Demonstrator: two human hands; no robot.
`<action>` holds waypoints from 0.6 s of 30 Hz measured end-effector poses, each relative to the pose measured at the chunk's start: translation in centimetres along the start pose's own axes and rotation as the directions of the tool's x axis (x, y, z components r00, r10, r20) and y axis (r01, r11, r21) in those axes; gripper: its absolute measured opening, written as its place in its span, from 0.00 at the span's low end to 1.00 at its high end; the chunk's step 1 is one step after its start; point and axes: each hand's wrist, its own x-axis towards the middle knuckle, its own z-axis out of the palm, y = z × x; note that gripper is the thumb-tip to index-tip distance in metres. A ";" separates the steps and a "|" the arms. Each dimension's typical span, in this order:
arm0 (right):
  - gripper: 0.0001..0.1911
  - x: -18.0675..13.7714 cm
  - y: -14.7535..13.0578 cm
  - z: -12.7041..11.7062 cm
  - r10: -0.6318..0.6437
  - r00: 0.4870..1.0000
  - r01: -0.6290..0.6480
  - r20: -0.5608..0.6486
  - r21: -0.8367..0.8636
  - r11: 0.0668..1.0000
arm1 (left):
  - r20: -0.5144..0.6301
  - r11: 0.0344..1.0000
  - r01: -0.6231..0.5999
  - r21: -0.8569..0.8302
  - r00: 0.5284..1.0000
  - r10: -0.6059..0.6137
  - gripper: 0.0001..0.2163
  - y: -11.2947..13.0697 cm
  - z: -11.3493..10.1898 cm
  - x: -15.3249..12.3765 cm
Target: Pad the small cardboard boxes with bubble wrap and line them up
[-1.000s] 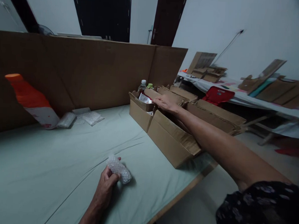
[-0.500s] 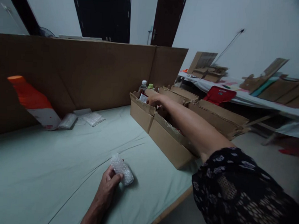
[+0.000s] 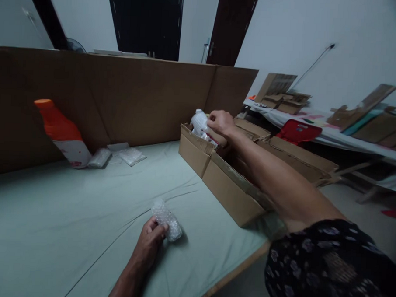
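Observation:
My left hand [image 3: 155, 234] is closed around a small bundle of bubble wrap [image 3: 167, 221], with the thumb on top, resting on the green cloth. What the bundle contains is hidden. My right hand [image 3: 220, 122] is raised over the far part of a cardboard box [image 3: 193, 153], its fingers pinched at the edge of a whitish, see-through plastic wrap [image 3: 200, 121]. This plastic hangs in front of a bottle standing in the box and is blurred, so its exact shape is unclear. My right forearm crosses above the nearer cardboard box [image 3: 231, 197].
An orange-capped bottle [image 3: 65, 136] leans against the cardboard screen [image 3: 147, 98]. Beside it lie a bubble-wrapped bundle [image 3: 99, 158] and a flat bubble-wrap piece [image 3: 132, 155]. More open boxes [image 3: 299, 164] stand to the right, with a red chair [image 3: 297, 132] beyond.
My right hand has risen out of the far box, bringing up whitish plastic at its fingertips. My left hand keeps its hold on the bubble-wrap bundle. The whole view has shifted slightly.

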 end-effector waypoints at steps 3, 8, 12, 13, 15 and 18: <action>0.14 -3.5 -3.4 -2.5 -0.077 0.994 0.078 -0.073 0.013 0.997 | -0.069 0.996 -0.029 -0.081 0.997 0.023 0.17 1.1 0.2 -0.1; 0.07 -14.5 -8.2 0.5 -0.426 0.899 0.411 0.099 0.139 0.901 | -0.116 0.959 -0.104 -0.263 0.990 0.076 0.22 3.6 1.1 -1.8; 0.09 -22.5 -9.7 5.9 -0.598 0.757 0.491 0.261 0.377 0.786 | -0.151 0.930 -0.098 -0.354 0.987 0.046 0.18 3.4 1.5 -3.6; 0.10 -23.8 -9.8 6.8 -0.606 0.737 0.470 0.299 0.418 0.778 | -0.180 0.936 -0.093 -0.341 0.983 0.032 0.17 3.1 1.2 -4.0; 0.13 -25.2 -9.7 7.5 -0.616 0.713 0.434 0.337 0.477 0.764 | -0.257 0.958 -0.080 -0.274 0.966 0.007 0.15 3.0 -0.3 -4.5; 0.15 -25.2 -8.4 5.8 -0.633 0.723 0.437 0.276 0.527 0.729 | -0.398 0.993 -0.080 -0.082 0.917 0.041 0.13 5.2 -4.3 -4.3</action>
